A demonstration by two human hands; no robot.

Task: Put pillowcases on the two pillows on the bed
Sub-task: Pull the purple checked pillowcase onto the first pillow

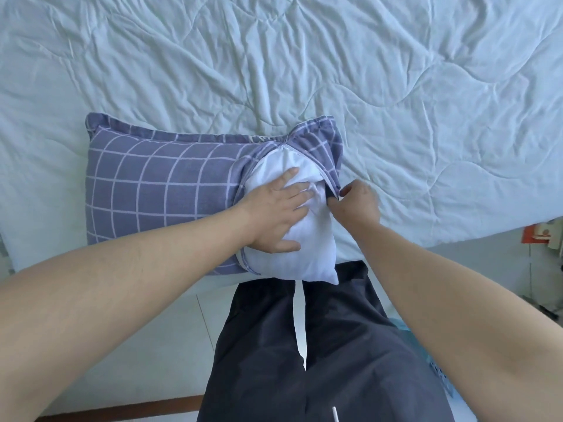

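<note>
No text, label, brand, number or sign can be read anywhere in the view. The pillowcase bears only a grid of pale lines on purple, with no lettering. The quilt on the bed shows only stitched curves. At the right edge, an orange-red object has pale marks on it that might be print, but they are too small and blurred to make out.
</note>
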